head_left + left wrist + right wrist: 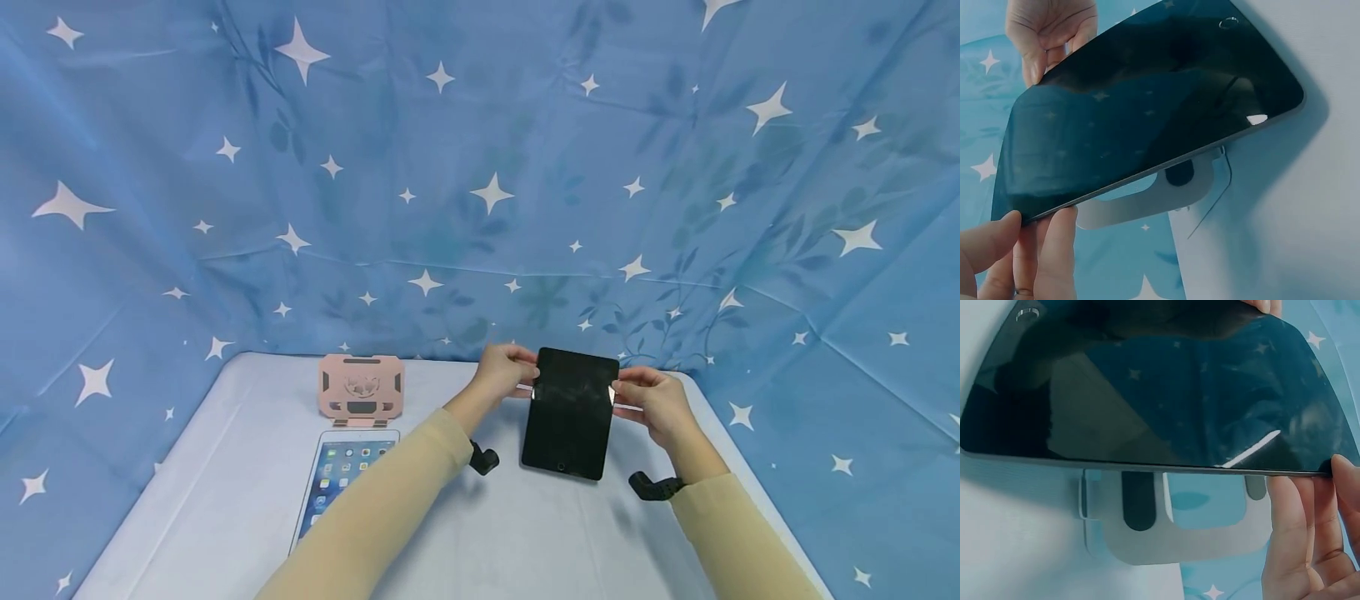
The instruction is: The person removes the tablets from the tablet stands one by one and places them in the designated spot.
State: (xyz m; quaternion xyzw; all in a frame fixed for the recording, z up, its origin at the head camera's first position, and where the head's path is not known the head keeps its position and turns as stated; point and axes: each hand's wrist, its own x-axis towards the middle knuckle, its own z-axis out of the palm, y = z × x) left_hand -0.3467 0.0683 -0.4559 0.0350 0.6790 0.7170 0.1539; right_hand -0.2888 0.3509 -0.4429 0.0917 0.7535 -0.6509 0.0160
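Both hands pinch the dark tablet by its far corners: my left hand (pixel 504 372) takes the left edge and my right hand (pixel 654 400) the right edge, fingers curled round the rim rather than laid on the glass, which I judge keeps the screen free of prints and lets the slab tilt. The dark tablet (pixel 570 413) hangs mid-surface, right of centre, its home-button end near me and low, its far end raised. On the left of the surface (pixel 225 467) a second tablet (pixel 337 479) lies flat with its screen lit, and just beyond it a pink stand (pixel 362 387) sits upright, well apart from what I hold. From the head view the black tablet seems simply to hover over cloth; the left wrist view shows a pale grey stand (pixel 1147 203) under it, and the right wrist view shows that stand's slotted plate (pixel 1179 519) just below the tablet's edge, though I cannot tell whether they touch. A blue starred backdrop (pixel 480 167) closes the far side.
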